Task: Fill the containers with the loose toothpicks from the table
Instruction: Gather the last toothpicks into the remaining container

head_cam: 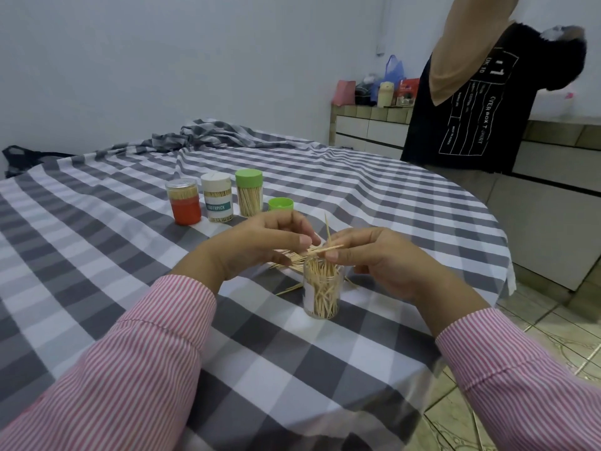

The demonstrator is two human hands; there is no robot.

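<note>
A clear, lidless container (pixel 322 289), partly filled with toothpicks, stands on the checked tablecloth in front of me. Just above its mouth my right hand (pixel 380 258) pinches a few toothpicks (pixel 327 247). My left hand (pixel 260 242) hovers beside it with curled fingers, its fingertips at the same bundle. Loose toothpicks (pixel 289 260) lie on the cloth behind the container, partly hidden by my hands. Farther back stand three closed containers of toothpicks: a red one (pixel 185 203), a white one (pixel 217 198) and a green-lidded one (pixel 249 193).
A loose green lid (pixel 281 204) lies right of the three containers. Another person (pixel 471 102) in a black shirt stands at the table's far right edge. The round table (pixel 97 255) drops off to tiled floor on the right. Cloth is bunched at the back.
</note>
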